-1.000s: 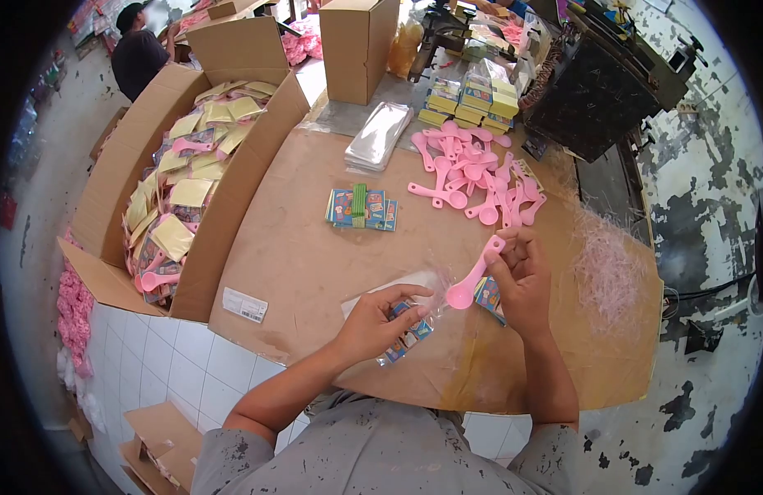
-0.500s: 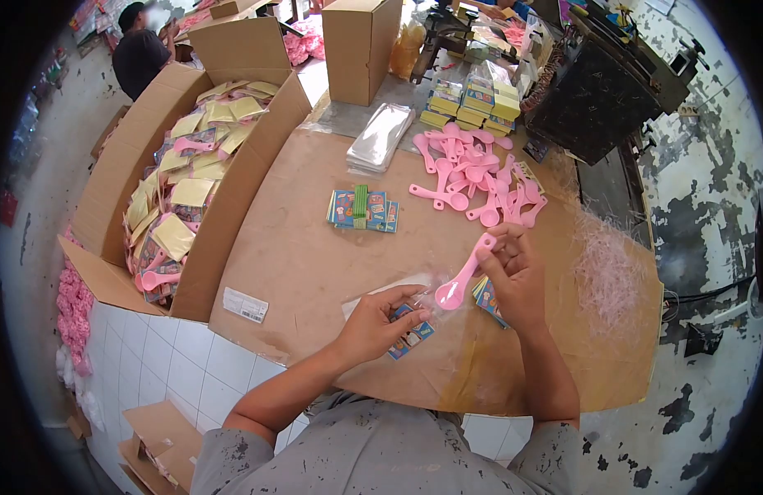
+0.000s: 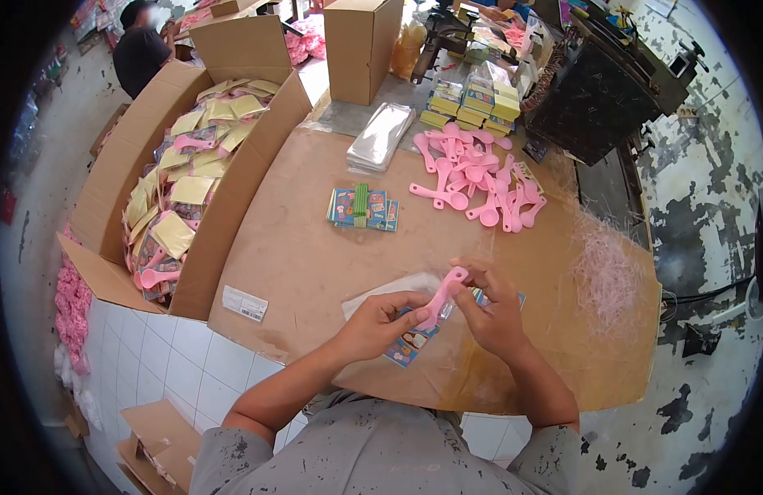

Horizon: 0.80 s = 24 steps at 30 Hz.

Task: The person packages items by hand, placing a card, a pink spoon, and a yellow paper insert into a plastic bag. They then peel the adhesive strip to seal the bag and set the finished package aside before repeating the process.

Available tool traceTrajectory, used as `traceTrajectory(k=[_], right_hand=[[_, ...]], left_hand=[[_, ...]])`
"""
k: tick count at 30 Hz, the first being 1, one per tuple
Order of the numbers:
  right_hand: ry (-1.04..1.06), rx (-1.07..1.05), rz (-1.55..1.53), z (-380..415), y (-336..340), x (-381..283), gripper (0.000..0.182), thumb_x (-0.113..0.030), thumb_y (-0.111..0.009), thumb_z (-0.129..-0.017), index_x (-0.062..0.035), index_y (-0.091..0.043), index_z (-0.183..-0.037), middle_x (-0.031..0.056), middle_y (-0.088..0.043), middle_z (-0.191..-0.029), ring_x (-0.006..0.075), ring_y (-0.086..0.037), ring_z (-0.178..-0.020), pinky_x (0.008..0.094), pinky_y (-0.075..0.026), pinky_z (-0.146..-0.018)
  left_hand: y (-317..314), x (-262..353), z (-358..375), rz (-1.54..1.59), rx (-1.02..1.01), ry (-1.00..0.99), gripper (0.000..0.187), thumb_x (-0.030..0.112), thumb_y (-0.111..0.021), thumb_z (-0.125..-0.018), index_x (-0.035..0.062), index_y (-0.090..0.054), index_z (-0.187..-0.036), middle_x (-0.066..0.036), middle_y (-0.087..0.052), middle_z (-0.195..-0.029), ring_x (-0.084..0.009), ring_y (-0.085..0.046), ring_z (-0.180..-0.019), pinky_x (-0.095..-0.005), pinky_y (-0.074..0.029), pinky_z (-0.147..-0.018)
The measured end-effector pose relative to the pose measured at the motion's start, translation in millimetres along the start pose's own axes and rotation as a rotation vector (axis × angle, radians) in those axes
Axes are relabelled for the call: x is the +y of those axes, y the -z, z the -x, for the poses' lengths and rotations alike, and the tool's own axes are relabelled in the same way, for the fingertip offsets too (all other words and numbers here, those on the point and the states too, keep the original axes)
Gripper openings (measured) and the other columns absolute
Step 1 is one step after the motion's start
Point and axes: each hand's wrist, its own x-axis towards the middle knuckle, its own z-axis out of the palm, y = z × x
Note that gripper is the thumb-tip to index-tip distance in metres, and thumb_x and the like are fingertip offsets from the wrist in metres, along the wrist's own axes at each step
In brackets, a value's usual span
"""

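A pink measuring spoon (image 3: 443, 295) is pinched near its handle end by my right hand (image 3: 490, 313). Its bowl end sits low at the fingers of my left hand (image 3: 380, 327), over the mouth of a clear plastic bag. My left hand is closed on that bag, and a blue printed card (image 3: 408, 348) shows through it below the fingers. Partly hidden behind my right hand lie more blue cards (image 3: 522, 299). Under my left hand, flat clear bags (image 3: 361, 302) rest on the cardboard-covered table (image 3: 290, 247).
A pile of pink spoons (image 3: 476, 177) lies beyond my hands. Banded cards (image 3: 362, 208), clear bags (image 3: 381, 139) and card stacks (image 3: 480, 99) stand around it. On the left is a big carton (image 3: 257, 165) of packed sets; right, shredded plastic strands (image 3: 608, 276). Another person (image 3: 139, 54) sits far left.
My right hand has brought the spoon down and left, from beside the bag to its mouth at my left fingers. My left hand has barely moved.
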Motion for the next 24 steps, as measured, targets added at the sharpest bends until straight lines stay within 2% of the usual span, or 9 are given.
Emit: traceTrajectory(k=[3, 6, 8, 10, 12, 16, 19, 21, 24], right_hand=[[-0.023, -0.131, 0.082, 3.0, 2.9, -3.5, 0.039, -0.008, -0.067, -0.101, 0.0, -0.061, -0.138, 0.0154, -0.069, -0.125, 0.0198, -0.069, -0.106, 0.0331, -0.054, -0.085], [0.241, -0.356, 0.048, -4.6, 18.0, 1.1, 0.039, -0.013, -0.063, -0.104, -0.0021, -0.06, -0.141, 0.0161, -0.063, -0.136, 0.0185, -0.063, -0.119, 0.0349, -0.05, -0.095], [0.044, -0.278, -0.362, -10.3, 18.8, 5.2, 0.035, -0.015, -0.061, -0.105, -0.0036, -0.064, -0.137, 0.0152, -0.06, -0.14, 0.0184, -0.06, -0.124, 0.0361, -0.048, -0.1], [-0.058, -0.261, -0.524, -14.1, 21.0, -1.0, 0.031, -0.015, -0.062, -0.104, -0.0043, -0.068, -0.132, 0.0139, -0.061, -0.14, 0.0194, -0.059, -0.125, 0.0369, -0.047, -0.101], [-0.053, -0.313, -0.439, -18.5, 23.4, -15.5, 0.025, -0.012, -0.064, -0.101, -0.0041, -0.072, -0.124, 0.0124, -0.064, -0.135, 0.0215, -0.062, -0.121, 0.0371, -0.048, -0.099], [0.158, -0.591, -0.299, -25.8, 26.5, -20.0, 0.017, -0.005, -0.071, -0.095, -0.0037, -0.074, -0.112, 0.0096, -0.07, -0.118, 0.0234, -0.066, -0.113, 0.0382, -0.05, -0.097], [0.212, -0.587, -0.323, -26.8, 29.4, -30.8, 0.016, -0.001, -0.074, -0.092, -0.0043, -0.073, -0.108, 0.0075, -0.073, -0.108, 0.0232, -0.068, -0.106, 0.038, -0.051, -0.094], [0.25, -0.504, -0.404, -25.2, 29.9, -43.0, 0.016, 0.0, -0.074, -0.091, -0.0049, -0.073, -0.107, 0.0065, -0.073, -0.105, 0.0227, -0.069, -0.102, 0.0379, -0.052, -0.092], [0.44, -0.388, 0.198, -19.5, 38.5, -72.1, 0.014, 0.002, -0.073, -0.091, -0.0031, -0.072, -0.104, 0.0074, -0.073, -0.102, 0.0224, -0.07, -0.094, 0.0351, -0.055, -0.083]], left_hand=[[-0.6, 4.7, -0.3, 0.008, 0.004, 0.007, 0.035, 0.025, -0.065, -0.107, -0.0013, -0.068, -0.13, -0.003, -0.074, -0.107, -0.0053, -0.065, -0.091, -0.0235, -0.054, -0.077], [1.5, 5.9, 0.2, 0.013, 0.008, -0.022, 0.035, 0.025, -0.065, -0.107, -0.0016, -0.068, -0.128, -0.006, -0.075, -0.107, -0.0082, -0.068, -0.092, -0.0247, -0.055, -0.078], [4.9, 9.5, 1.9, 0.055, -0.031, 0.009, 0.035, 0.026, -0.065, -0.107, -0.001, -0.067, -0.129, -0.007, -0.075, -0.106, -0.0106, -0.07, -0.092, -0.0264, -0.057, -0.077], [5.7, 20.2, 4.9, 0.14, -0.112, 0.104, 0.036, 0.027, -0.065, -0.106, -0.0005, -0.066, -0.129, -0.008, -0.075, -0.105, -0.0135, -0.072, -0.092, -0.0286, -0.058, -0.076], [3.3, 10.0, 2.7, 0.189, -0.171, 0.018, 0.036, 0.028, -0.065, -0.106, -0.0003, -0.064, -0.128, -0.009, -0.075, -0.103, -0.0152, -0.073, -0.092, -0.0307, -0.06, -0.076], [4.9, 14.0, 7.0, 0.263, -0.325, 0.037, 0.037, 0.03, -0.065, -0.106, -0.0002, -0.061, -0.128, -0.008, -0.075, -0.1, -0.0161, -0.074, -0.092, -0.0324, -0.06, -0.08], [16.0, -1.1, 2.2, 0.198, -0.487, -0.028, 0.041, 0.031, -0.06, -0.109, 0.0019, -0.058, -0.137, -0.009, -0.07, -0.121, -0.0196, -0.069, -0.113, -0.034, -0.054, -0.099], [1.9, 1.0, 5.5, 0.097, -0.255, -0.135, 0.04, 0.025, -0.059, -0.108, 0.0024, -0.057, -0.141, -0.011, -0.065, -0.132, -0.0216, -0.063, -0.126, -0.0361, -0.049, -0.107], [-1.2, 16.5, 5.9, -0.039, -0.162, -0.319, 0.044, 0.016, -0.06, -0.105, 0.0032, -0.053, -0.146, -0.013, -0.057, -0.147, -0.0235, -0.053, -0.14, -0.0382, -0.041, -0.116]])
